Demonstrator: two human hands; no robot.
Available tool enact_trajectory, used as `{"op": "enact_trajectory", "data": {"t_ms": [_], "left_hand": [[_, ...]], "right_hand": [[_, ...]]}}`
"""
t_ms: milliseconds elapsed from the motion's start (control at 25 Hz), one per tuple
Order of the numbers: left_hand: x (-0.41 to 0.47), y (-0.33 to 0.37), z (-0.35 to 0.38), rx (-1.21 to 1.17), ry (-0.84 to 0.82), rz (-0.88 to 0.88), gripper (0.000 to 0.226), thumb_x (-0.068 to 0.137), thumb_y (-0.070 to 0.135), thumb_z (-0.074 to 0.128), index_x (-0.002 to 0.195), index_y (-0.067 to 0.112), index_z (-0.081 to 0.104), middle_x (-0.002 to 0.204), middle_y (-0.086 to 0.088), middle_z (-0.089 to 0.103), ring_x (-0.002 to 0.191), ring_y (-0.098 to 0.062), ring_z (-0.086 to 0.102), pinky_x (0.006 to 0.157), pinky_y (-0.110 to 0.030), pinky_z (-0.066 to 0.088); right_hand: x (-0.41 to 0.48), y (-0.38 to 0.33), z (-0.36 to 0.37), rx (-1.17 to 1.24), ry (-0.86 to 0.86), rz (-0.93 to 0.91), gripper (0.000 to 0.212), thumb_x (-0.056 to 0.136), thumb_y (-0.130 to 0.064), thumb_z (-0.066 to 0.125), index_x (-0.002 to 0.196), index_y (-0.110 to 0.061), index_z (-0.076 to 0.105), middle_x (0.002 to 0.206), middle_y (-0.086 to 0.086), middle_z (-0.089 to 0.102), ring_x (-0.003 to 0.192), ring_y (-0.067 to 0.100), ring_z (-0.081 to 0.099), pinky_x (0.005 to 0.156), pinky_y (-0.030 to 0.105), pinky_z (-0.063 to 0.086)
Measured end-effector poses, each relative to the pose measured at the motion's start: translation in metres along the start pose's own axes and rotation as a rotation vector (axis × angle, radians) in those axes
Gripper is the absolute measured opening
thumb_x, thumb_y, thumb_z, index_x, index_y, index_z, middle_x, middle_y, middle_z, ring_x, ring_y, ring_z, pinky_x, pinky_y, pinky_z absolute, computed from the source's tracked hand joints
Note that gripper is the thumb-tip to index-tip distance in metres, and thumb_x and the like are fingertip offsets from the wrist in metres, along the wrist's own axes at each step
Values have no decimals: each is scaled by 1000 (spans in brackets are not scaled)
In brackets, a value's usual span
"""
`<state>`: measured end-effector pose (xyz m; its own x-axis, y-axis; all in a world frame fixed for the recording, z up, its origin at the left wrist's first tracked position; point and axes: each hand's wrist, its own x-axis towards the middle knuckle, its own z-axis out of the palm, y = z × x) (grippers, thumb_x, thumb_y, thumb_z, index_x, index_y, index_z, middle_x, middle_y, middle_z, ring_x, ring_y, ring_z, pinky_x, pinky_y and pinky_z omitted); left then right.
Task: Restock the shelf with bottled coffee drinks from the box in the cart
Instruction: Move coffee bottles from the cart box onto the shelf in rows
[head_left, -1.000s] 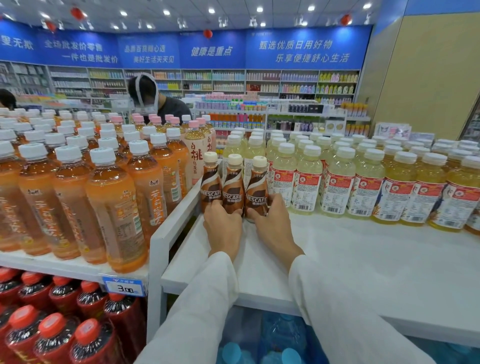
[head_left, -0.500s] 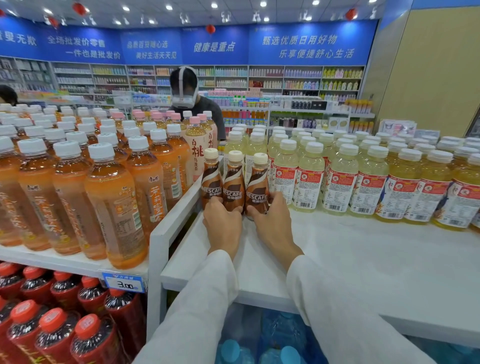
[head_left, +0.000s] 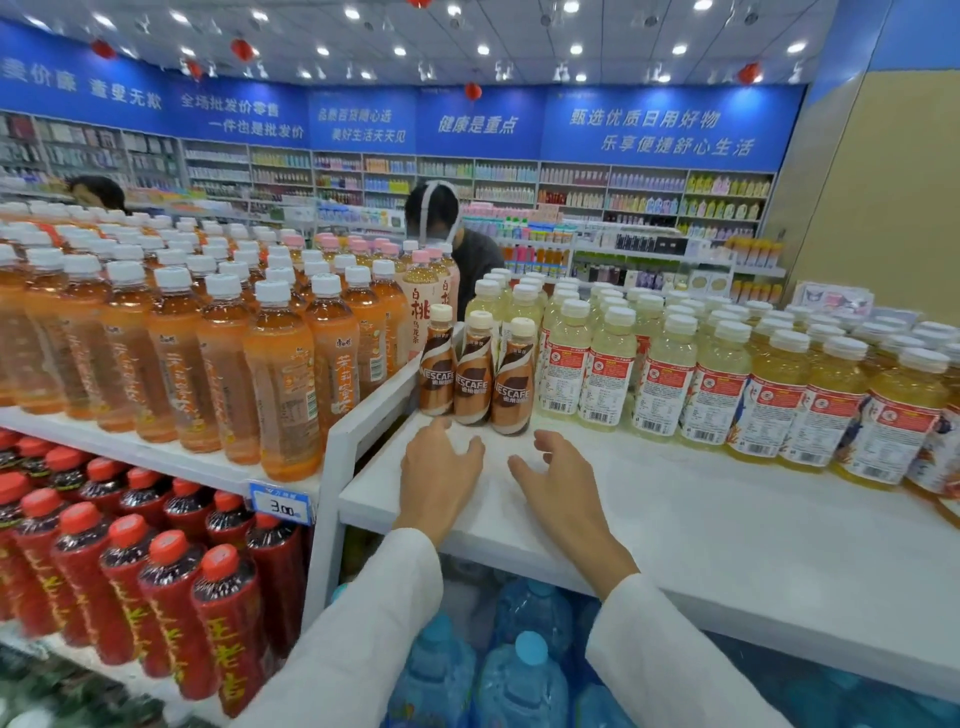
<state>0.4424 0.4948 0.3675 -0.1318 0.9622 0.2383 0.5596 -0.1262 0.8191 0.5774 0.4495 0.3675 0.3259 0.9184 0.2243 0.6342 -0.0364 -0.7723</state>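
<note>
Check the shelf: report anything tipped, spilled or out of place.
Nothing stands out. The three coffee bottles stand upright, side by side, at the left end of the white shelf, next to the pale yellow drinks. No spill shows. The left hand and right hand are open, off them.

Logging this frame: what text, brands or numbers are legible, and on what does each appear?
"NESCAFE": each of the three coffee bottles.
"3.00": price tag on the shelf edge.
"健康是重点": blue banner on the back wall.
"白桃": pink-capped bottle.
"王老吉": red bottles on the lower shelf.
Fine print on the yellow bottles: too small to read.
</note>
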Motion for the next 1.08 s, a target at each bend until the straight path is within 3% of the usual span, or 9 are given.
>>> {"op": "enact_trajectory", "data": {"t_ms": [200, 360, 480, 600, 720, 760, 840, 1080], "left_hand": [[-86, -22, -28, -6, 48, 34, 54, 95, 47, 57, 143, 23, 49, 150, 1, 48, 137, -19, 44, 115, -35, 35], [-164, -45, -54, 23, 172, 58, 40, 95, 40, 62, 130, 21, 60, 129, 6, 59, 122, -11, 52, 93, -13, 31], [-219, -67, -80, 54, 226, -26, 42, 96, 44, 59, 133, 24, 58, 126, 11, 59, 119, -9, 53, 94, -17, 36], [-273, -106, -112, 91, 310, -157, 45, 96, 44, 59, 136, 24, 57, 129, 11, 60, 117, -8, 54, 92, -15, 34], [-329, -152, -150, 100, 386, -361, 55, 97, 51, 55, 144, 25, 50, 142, 12, 54, 115, 1, 57, 98, -18, 38], [-347, -169, -161, 111, 413, -427, 56, 96, 53, 55, 144, 25, 50, 144, 11, 54, 117, -3, 58, 101, -22, 41], [-382, -199, -181, 157, 448, -547, 55, 96, 51, 55, 143, 22, 52, 143, 6, 57, 126, -15, 56, 108, -28, 40], [-465, -274, -229, 89, 564, -853, 43, 97, 38, 59, 135, 19, 60, 133, 2, 65, 122, -17, 59, 103, -31, 45]], "right_hand": [[-82, 13, -32, -108, -64, -144, 52, 101, -45, 50, 148, -27, 41, 155, -6, 41, 140, 15, 41, 117, 33, 30], [-143, 24, -38, -44, -139, -268, 56, 99, -51, 48, 150, -27, 39, 153, -9, 41, 140, 10, 37, 117, 29, 28], [-181, 24, -23, 28, -185, -307, 56, 97, -50, 53, 147, -27, 44, 150, -9, 45, 138, 10, 39, 109, 23, 28], [-219, 17, 8, 79, -287, -369, 54, 97, -45, 57, 145, -22, 48, 148, -4, 49, 138, 13, 42, 108, 23, 28], [-260, 9, 49, 86, -482, -361, 56, 96, -46, 58, 146, -22, 49, 150, -2, 49, 140, 19, 42, 117, 37, 32], [-274, 6, 63, 87, -550, -352, 55, 96, -44, 59, 145, -21, 50, 150, -2, 49, 139, 20, 43, 117, 39, 33], [-303, 0, 93, 109, -659, -351, 52, 96, -41, 61, 142, -19, 53, 148, 1, 52, 135, 21, 47, 112, 36, 35], [-381, -20, 187, 35, -1007, -327, 50, 99, -46, 54, 144, -26, 49, 148, -7, 49, 135, 15, 45, 108, 31, 35]]}}
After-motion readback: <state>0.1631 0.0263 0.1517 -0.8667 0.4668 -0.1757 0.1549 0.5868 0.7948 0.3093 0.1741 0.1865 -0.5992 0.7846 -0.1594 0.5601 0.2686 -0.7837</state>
